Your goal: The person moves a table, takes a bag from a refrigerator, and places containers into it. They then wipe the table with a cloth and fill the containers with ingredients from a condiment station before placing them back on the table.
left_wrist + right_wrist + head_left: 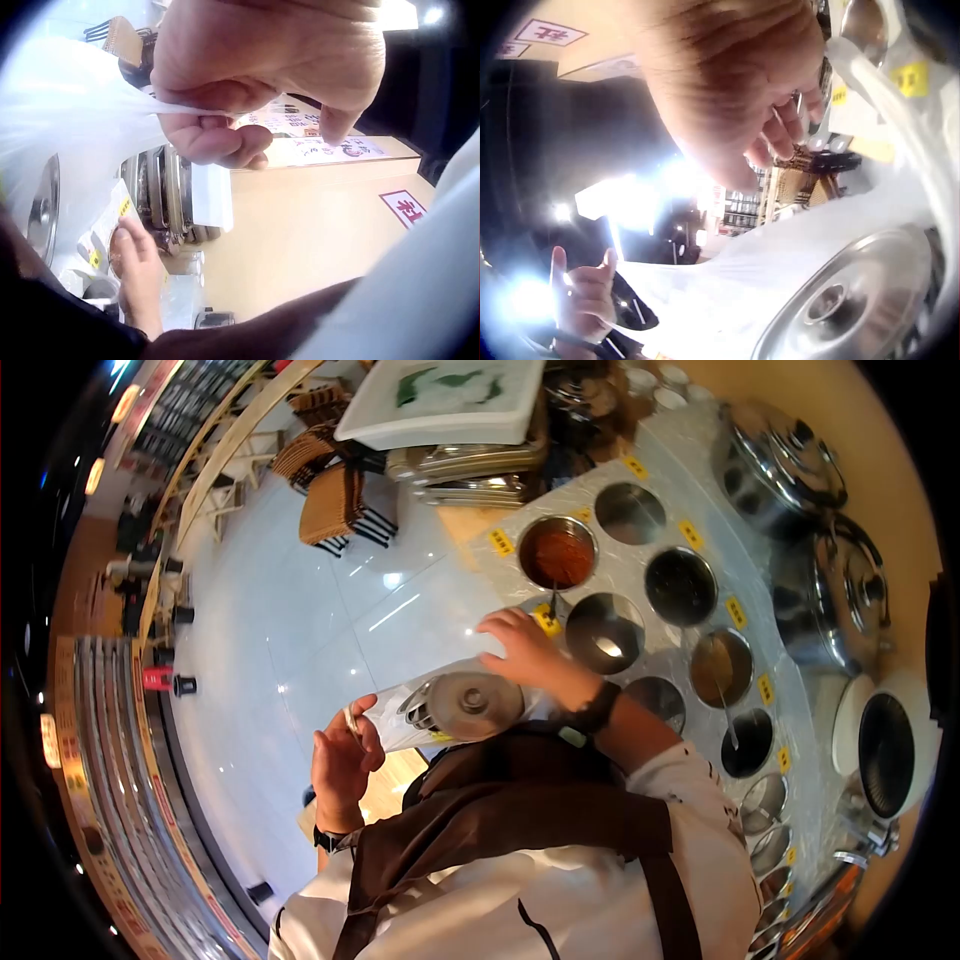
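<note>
My left hand (343, 758) grips a gathered edge of a clear plastic bag (82, 97), which stretches taut from its curled fingers. A round steel lid with a central knob (474, 701) sits in front of the apron, with the bag spread around it. In the right wrist view the lid (847, 300) shows within the bag's opening. My right hand (535, 652) is raised beyond the lid, near the counter's edge. Its fingers are loosely bent with nothing between them, and the palm side (735, 82) shows in the right wrist view.
To the right, a plastic-covered counter (630, 565) holds several round steel wells with yellow labels, one with red sauce (558, 552). Large lidded pots (830, 595) stand behind it. A white tub (440, 405) sits on stacked trays (475, 465). Stacked chairs (345, 505) stand across the tiled floor.
</note>
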A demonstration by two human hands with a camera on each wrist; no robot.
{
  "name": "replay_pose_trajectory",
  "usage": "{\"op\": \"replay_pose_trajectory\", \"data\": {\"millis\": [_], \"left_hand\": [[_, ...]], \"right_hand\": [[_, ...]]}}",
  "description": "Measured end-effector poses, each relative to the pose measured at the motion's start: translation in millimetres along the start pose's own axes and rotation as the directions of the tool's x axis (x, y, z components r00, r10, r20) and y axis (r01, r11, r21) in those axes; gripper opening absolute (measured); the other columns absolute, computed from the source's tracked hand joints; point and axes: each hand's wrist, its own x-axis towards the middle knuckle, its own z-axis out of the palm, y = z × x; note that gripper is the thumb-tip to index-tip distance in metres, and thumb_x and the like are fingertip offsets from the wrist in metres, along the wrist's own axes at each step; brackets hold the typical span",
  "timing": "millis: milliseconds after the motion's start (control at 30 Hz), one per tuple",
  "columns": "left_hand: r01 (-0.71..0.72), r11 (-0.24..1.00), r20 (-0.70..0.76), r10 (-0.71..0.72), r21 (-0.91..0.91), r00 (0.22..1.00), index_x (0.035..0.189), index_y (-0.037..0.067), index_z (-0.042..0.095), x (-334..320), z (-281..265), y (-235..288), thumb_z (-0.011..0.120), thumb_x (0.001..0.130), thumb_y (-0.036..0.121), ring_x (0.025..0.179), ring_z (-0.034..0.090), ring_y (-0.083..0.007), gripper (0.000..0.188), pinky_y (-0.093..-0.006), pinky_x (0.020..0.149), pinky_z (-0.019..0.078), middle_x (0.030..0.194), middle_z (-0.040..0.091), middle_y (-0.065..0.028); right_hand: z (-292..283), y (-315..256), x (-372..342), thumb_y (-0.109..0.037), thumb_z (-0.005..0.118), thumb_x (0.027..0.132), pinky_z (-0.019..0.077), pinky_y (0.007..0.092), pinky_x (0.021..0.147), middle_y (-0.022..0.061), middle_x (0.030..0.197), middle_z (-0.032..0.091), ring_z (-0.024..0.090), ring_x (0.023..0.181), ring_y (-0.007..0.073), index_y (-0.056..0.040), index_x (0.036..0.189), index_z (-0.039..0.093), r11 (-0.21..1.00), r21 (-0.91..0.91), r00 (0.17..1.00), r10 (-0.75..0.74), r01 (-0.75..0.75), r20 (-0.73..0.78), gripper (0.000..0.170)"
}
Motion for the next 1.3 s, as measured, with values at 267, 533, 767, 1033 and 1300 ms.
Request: {"op": "replay_pose_trajectory", "data": {"millis": [267, 533, 767, 1033, 1300], "left_hand": [[-0.038, 0.990, -0.133, 0.021, -0.133, 0.991, 0.119, -0.006, 0.040, -31.0, -28.1, -2.4, 0.036, 0.087, 0.055, 0.051, 0.037, -0.0088, 0.069, -0.0207, 0.047, 0.0286, 0.072, 0.045, -0.0019], [-0.040, 0.958, -0.233, -0.029, -0.285, 0.972, 0.117, -0.005, 0.042, -42.6, -77.6, -16.4, 0.035, 0.089, 0.048, 0.052, 0.036, -0.0091, 0.060, -0.0224, 0.049, 0.0308, 0.074, 0.045, -0.0017], [-0.123, 0.952, -0.275, 0.043, -0.281, 0.960, 0.121, -0.006, 0.039, -24.5, -120.0, 12.7, 0.034, 0.087, 0.055, 0.050, 0.033, -0.0082, 0.071, -0.0221, 0.048, 0.0287, 0.073, 0.042, -0.0014], [-0.151, 0.958, -0.275, 0.081, -0.243, 0.958, 0.122, -0.013, 0.033, 2.4, -177.5, 60.4, 0.037, 0.080, 0.066, 0.048, 0.034, -0.0067, 0.089, -0.0200, 0.044, 0.0282, 0.073, 0.043, -0.0024], [-0.166, 0.953, -0.209, 0.114, -0.252, 0.971, 0.124, -0.009, 0.035, 49.3, -219.0, 89.0, 0.046, 0.078, 0.061, 0.054, 0.036, -0.0068, 0.085, -0.0199, 0.049, 0.0308, 0.075, 0.045, -0.0030]], "right_hand": [[13.0, 19.3, -67.2, -0.028, 0.062, 0.073, 0.0459, 0.0415, 0.073, 0.0200, 0.095, 0.059, 0.057, 0.088, 0.0352, -0.0036, 0.108, 0.052, 0.929, -0.235, 0.782, 0.369, -0.287, 0.502, 0.043], [38.4, 5.6, -21.5, -0.019, 0.059, 0.077, 0.0468, 0.0330, 0.069, 0.0148, 0.086, 0.061, 0.059, 0.079, 0.0238, -0.0018, 0.095, 0.057, 0.829, 0.035, 0.720, 0.462, -0.558, 0.517, 0.025], [152.0, 73.9, 1.3, -0.038, 0.068, 0.073, 0.0411, 0.0381, 0.087, 0.0207, 0.134, 0.033, 0.039, 0.117, 0.0309, -0.0080, 0.137, 0.022, 0.475, 0.010, 0.315, 0.567, -0.880, 0.762, 0.084], [189.3, 24.5, 85.6, -0.031, 0.069, 0.071, 0.0447, 0.0394, 0.081, 0.0181, 0.129, 0.038, 0.042, 0.115, 0.0285, -0.0096, 0.138, 0.017, 0.397, -0.041, 0.150, 0.438, -0.917, 0.887, 0.087], [258.5, 35.4, 148.8, -0.010, 0.063, 0.077, 0.0482, 0.0250, 0.051, 0.0116, 0.076, 0.059, 0.056, 0.057, 0.0136, 0.0011, 0.132, 0.025, 0.446, 0.009, 0.269, 0.525, -0.895, 0.808, 0.067]]}}
